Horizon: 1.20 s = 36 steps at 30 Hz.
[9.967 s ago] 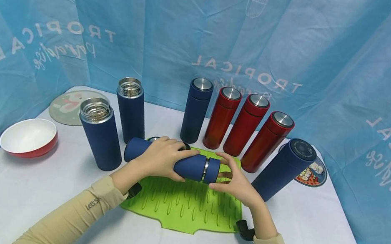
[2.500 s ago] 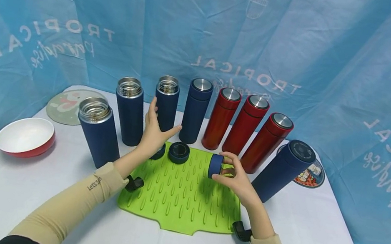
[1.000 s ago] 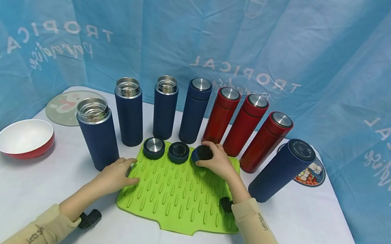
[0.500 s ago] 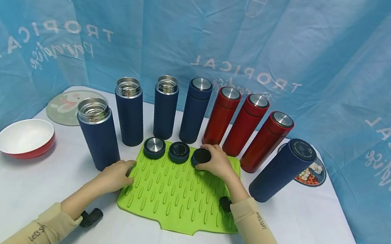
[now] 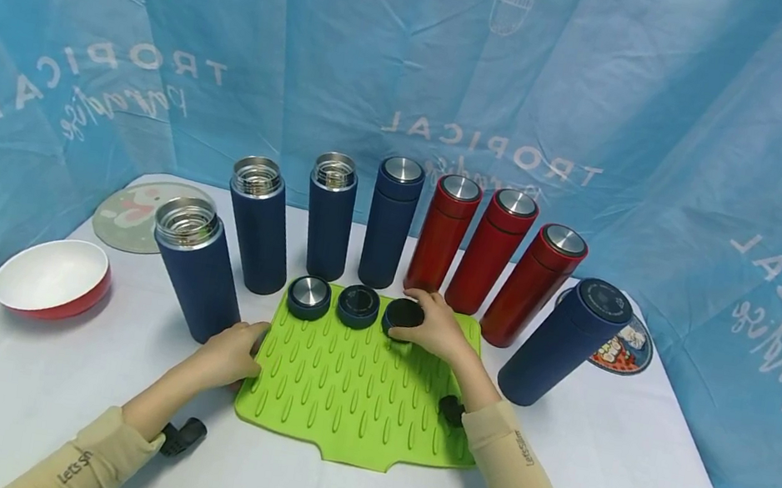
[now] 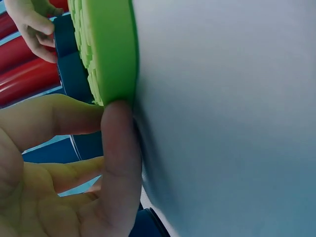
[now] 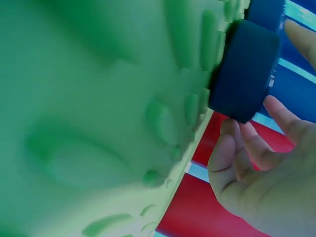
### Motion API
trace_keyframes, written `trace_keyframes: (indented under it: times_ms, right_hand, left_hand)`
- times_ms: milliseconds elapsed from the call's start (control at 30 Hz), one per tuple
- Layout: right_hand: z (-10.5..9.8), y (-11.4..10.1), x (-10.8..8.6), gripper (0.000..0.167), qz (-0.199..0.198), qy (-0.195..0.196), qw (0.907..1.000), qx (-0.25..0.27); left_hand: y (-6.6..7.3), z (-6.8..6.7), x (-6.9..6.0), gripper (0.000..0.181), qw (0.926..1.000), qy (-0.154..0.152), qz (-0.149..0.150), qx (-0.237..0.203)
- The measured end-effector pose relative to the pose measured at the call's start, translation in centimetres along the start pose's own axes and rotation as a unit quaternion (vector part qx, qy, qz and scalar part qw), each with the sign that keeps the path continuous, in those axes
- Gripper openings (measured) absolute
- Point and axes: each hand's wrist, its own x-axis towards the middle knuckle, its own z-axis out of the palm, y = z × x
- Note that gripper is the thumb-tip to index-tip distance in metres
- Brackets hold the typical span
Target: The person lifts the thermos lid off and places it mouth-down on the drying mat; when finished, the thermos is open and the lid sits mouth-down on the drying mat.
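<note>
My left hand (image 5: 230, 353) pinches the left edge of the green textured mat (image 5: 361, 391). In the left wrist view one finger lies under the mat's rim (image 6: 116, 64) and another over it. My right hand (image 5: 440, 331) holds a dark blue bottle lid (image 5: 401, 318) by its sides, and the lid sits on the mat near its back edge. In the right wrist view the fingers reach round the lid (image 7: 246, 71); its far side is hidden. Left of it on the mat stand a black-topped lid (image 5: 357, 306) and a silver-topped lid (image 5: 309, 297).
Behind and left stand three lidless blue thermos bottles (image 5: 198, 274). A capped blue thermos (image 5: 391, 227), three red ones (image 5: 443, 239) and another blue one (image 5: 561, 345) stand to the right. A red-and-white bowl (image 5: 52, 278), a round placemat (image 5: 141, 215) and a patterned plate (image 5: 624, 346) lie outward.
The blue bottle, held in both hands at first, now stands lidless at the back. My right hand brought its lid onto the mat; my left hand moved to the mat's left edge.
</note>
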Motion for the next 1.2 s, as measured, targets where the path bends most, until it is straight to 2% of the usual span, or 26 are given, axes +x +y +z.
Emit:
trace_keyframes:
  times_ms: [200, 333, 600, 833, 1033, 1200]
  right_hand:
    - [-1.1, 0.1, -1.9, 0.060, 0.009, 0.019, 0.9954, 0.094]
    - [-1.8, 0.8, -3.5, 0.056, 0.011, 0.038, 0.9931, 0.110]
    - [-2.6, 2.3, -6.5, 0.056, 0.041, 0.055, 0.9947, 0.077]
    - [-3.2, 3.0, -8.2, 0.056, 0.047, 0.055, 0.9964, 0.046]
    - [-3.2, 3.9, -9.3, 0.053, 0.054, 0.042, 0.9971, -0.034]
    - [-3.1, 4.1, -10.4, 0.058, 0.080, 0.027, 0.9908, -0.106]
  left_hand:
    - [-0.2, 0.1, 0.2, 0.067, 1.0000, -0.002, -0.006, -0.007]
    - [-0.1, 0.1, 0.4, 0.068, 1.0000, -0.004, -0.007, -0.006]
    - [0.2, -0.1, 0.6, 0.068, 0.9996, -0.022, -0.019, -0.008]
    - [0.2, 0.0, 0.5, 0.067, 0.9990, -0.029, -0.019, -0.027]
    - [0.1, -0.1, 0.6, 0.067, 0.9991, -0.029, -0.017, -0.027]
    - [0.0, 0.0, 0.8, 0.067, 0.9991, -0.028, -0.016, -0.029]
